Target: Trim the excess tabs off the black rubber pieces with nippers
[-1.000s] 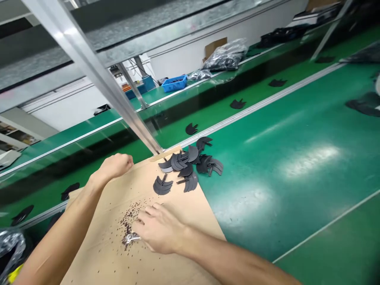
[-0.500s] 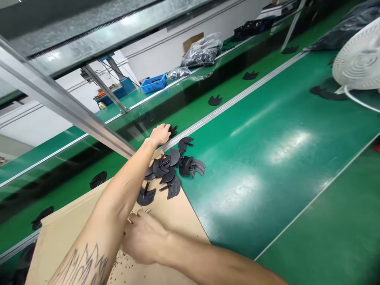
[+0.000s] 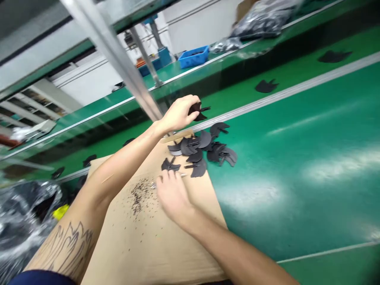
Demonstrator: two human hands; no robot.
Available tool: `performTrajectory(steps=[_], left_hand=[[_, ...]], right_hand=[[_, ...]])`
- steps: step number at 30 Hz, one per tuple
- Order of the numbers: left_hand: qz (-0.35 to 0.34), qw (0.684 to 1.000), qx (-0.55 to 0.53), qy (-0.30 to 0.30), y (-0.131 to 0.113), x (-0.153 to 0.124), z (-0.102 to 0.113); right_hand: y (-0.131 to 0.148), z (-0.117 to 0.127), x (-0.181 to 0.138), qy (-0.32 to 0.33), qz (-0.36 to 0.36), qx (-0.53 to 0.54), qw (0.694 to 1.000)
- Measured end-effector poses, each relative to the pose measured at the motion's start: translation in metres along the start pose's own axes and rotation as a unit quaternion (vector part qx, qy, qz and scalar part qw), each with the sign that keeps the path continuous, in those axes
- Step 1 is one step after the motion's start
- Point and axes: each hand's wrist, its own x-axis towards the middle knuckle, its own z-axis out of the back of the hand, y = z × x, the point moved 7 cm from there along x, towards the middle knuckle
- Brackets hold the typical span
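My left hand point(image 3: 181, 114) is raised over the far edge of the cardboard sheet point(image 3: 142, 237), fingers pinched on a black fan-shaped plastic part point(image 3: 198, 111). A heap of the same black parts point(image 3: 202, 152) lies just below it, half on the cardboard and half on the green belt. My right hand point(image 3: 171, 194) rests on the cardboard beside the heap, fingers curled, with a small metal tool point(image 3: 153, 185) showing at its fingertips. Dark trimmings point(image 3: 139, 196) are scattered on the cardboard left of that hand.
A green conveyor belt point(image 3: 297, 130) runs to the right with single black parts point(image 3: 266, 85) on the far lane. An aluminium frame post point(image 3: 118, 59) crosses the upper left. A blue bin point(image 3: 193, 57) and plastic bags point(image 3: 261, 19) sit at the back; a bag point(image 3: 18, 221) lies lower left.
My left hand has lifted a black part off the far lane and drawn it back toward the heap. My right hand has shifted forward toward the heap. The view has swung left.
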Motion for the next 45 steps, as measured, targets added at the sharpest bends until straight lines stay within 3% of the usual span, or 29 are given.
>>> performTrajectory(steps=[3, 6, 11, 16, 21, 24, 26, 29, 32, 35, 37, 41, 45], left_hand=[[0.008, 0.997, -0.067, -0.040, -0.020, -0.071, 0.047], [0.080, 0.986, -0.119, -0.089, -0.028, -0.154, 0.074], [0.243, 0.934, -0.225, -0.135, -0.015, -0.273, 0.068], [0.337, 0.875, -0.296, -0.184, -0.006, -0.334, 0.055], [0.367, 0.844, -0.322, -0.221, 0.000, -0.349, 0.051], [0.359, 0.839, -0.337, -0.231, -0.002, -0.344, 0.045], [0.339, 0.847, -0.350, -0.212, -0.007, -0.337, 0.038], [0.314, 0.873, -0.332, -0.168, -0.019, -0.333, 0.026], [0.281, 0.927, -0.214, -0.129, -0.039, -0.339, 0.021], [0.166, 0.981, -0.102, -0.013, -0.071, -0.341, 0.005], [0.116, 0.990, -0.059, 0.054, -0.081, -0.338, -0.009], [0.170, 0.984, 0.000, 0.054, -0.048, -0.314, -0.019], [0.207, 0.978, 0.016, 0.016, -0.012, -0.298, -0.007]], right_hand=[[-0.006, -0.002, 0.004, 0.012, -0.024, -0.013, 1.000], [-0.007, -0.004, 0.005, 0.018, -0.026, -0.023, 0.999], [-0.006, -0.002, 0.005, 0.030, -0.001, -0.084, 0.996], [-0.006, -0.003, 0.010, 0.025, 0.026, -0.139, 0.990], [-0.009, 0.000, 0.014, 0.008, 0.051, -0.081, 0.995], [0.002, 0.008, 0.015, 0.003, 0.099, 0.102, 0.990], [0.011, 0.011, 0.015, 0.019, 0.122, 0.241, 0.963], [0.014, 0.012, 0.016, 0.025, 0.094, 0.346, 0.933], [-0.002, 0.016, 0.019, -0.055, 0.021, 0.370, 0.927], [-0.022, 0.020, 0.021, -0.129, -0.042, 0.379, 0.915], [-0.029, 0.020, 0.021, -0.149, -0.061, 0.384, 0.909], [-0.030, 0.022, 0.021, -0.161, -0.066, 0.389, 0.905], [-0.030, 0.024, 0.021, -0.166, -0.063, 0.390, 0.904]])
